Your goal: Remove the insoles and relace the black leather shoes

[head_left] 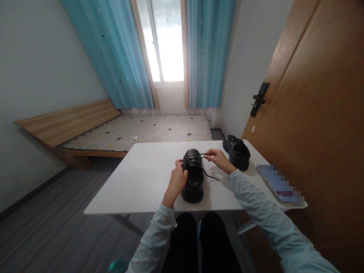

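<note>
A black lace-up shoe [193, 193] stands on the white table [136, 182] in front of me, its toe pointing away. My left hand [178, 179] is closed at the left side of this shoe, by the laces; its fingertips are partly hidden. To the right of the toe, my right hand [218, 157] pinches a black shoelace [201, 154], drawn out sideways from the shoe. Another loose lace end lies across the tabletop, below my right hand. A second black shoe [240, 153] sits farther back on the right, beyond my right wrist.
A blurred-out flat item [280, 185] lies at the table's right edge. Beyond the table is a bed [159, 129] with a small white device [135, 139] on it. A wooden door [318, 106] stands close on the right. A green-capped object [116, 265] is low at the left.
</note>
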Demonstrator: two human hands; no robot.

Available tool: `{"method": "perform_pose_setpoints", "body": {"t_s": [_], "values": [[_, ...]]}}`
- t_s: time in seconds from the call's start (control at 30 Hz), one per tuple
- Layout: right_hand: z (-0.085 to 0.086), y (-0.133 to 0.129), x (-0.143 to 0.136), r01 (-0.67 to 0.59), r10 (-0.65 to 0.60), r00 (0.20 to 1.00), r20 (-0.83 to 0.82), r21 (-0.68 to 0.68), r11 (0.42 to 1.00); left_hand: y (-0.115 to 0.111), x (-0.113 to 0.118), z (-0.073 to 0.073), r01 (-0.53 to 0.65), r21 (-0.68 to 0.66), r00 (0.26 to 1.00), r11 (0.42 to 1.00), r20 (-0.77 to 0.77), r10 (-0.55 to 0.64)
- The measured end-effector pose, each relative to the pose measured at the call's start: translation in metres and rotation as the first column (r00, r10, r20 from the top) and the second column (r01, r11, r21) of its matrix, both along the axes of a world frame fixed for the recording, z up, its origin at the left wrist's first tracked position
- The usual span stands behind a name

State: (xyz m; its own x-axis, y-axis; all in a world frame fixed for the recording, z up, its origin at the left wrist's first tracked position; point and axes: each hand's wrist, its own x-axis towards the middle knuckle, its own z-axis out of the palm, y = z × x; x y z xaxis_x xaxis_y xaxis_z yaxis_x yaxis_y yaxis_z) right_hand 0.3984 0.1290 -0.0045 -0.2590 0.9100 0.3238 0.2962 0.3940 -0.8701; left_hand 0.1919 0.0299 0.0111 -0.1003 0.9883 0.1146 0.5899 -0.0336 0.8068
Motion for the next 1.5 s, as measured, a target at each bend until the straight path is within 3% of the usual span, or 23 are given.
{"method": "perform_pose_setpoints", "body": {"t_s": [0.1, 0.23, 0.43, 0.57, 0.7, 0.83, 0.93, 1.07, 1.23, 1.37, 1.5], "values": [[0.008, -0.003, 0.006, -0.054, 0.036, 0.983, -0.178, -0.097, 0.994, 0.0, -0.001, -0.001, -0.003, 0.005, 1.0, 1.0, 0.001, 0.003], [0.019, -0.013, 0.007, -0.192, 0.093, 0.902, -0.421, -0.197, 0.961, 0.0, -0.001, -0.001, 0.001, 0.007, 1.0, 1.0, 0.004, -0.001], [0.023, -0.017, 0.0, -0.196, 0.063, 0.877, -0.476, -0.237, 0.951, -0.001, -0.001, 0.001, -0.007, 0.006, 1.0, 1.0, 0.004, 0.007], [0.029, -0.013, 0.003, -0.105, 0.051, 0.927, -0.372, -0.125, 0.987, 0.001, -0.001, -0.001, -0.024, -0.005, 1.0, 1.0, -0.01, 0.024], [0.041, -0.016, 0.014, 0.025, -0.02, 0.986, -0.168, 0.029, 0.999, 0.001, -0.002, -0.002, -0.018, 0.003, 1.0, 1.0, -0.002, 0.018], [0.054, -0.023, 0.026, 0.124, -0.142, 0.988, 0.068, 0.216, 0.968, 0.001, -0.002, -0.003, -0.016, 0.018, 1.0, 1.0, 0.003, 0.016], [0.058, -0.025, 0.037, 0.116, -0.208, 0.944, 0.258, 0.329, 0.937, 0.001, -0.002, -0.004, -0.023, 0.019, 1.0, 1.0, -0.001, 0.023], [0.051, -0.017, 0.052, 0.006, -0.121, 0.899, 0.421, 0.266, 0.964, 0.003, -0.003, -0.004, -0.032, -0.001, 0.999, 0.999, -0.019, 0.032], [0.037, -0.008, 0.058, -0.046, -0.069, 0.869, 0.49, 0.219, 0.975, 0.003, -0.003, -0.004, -0.029, -0.004, 0.999, 1.0, -0.032, 0.028], [0.038, -0.012, 0.055, -0.043, -0.059, 0.919, 0.39, 0.246, 0.968, 0.002, -0.003, -0.004, -0.031, -0.007, 0.999, 1.0, -0.032, 0.03], [0.048, -0.021, 0.054, 0.03, -0.028, 0.999, -0.021, 0.104, 0.994, 0.002, -0.002, -0.003, -0.027, 0.002, 0.999, 1.0, -0.017, 0.027]]}}
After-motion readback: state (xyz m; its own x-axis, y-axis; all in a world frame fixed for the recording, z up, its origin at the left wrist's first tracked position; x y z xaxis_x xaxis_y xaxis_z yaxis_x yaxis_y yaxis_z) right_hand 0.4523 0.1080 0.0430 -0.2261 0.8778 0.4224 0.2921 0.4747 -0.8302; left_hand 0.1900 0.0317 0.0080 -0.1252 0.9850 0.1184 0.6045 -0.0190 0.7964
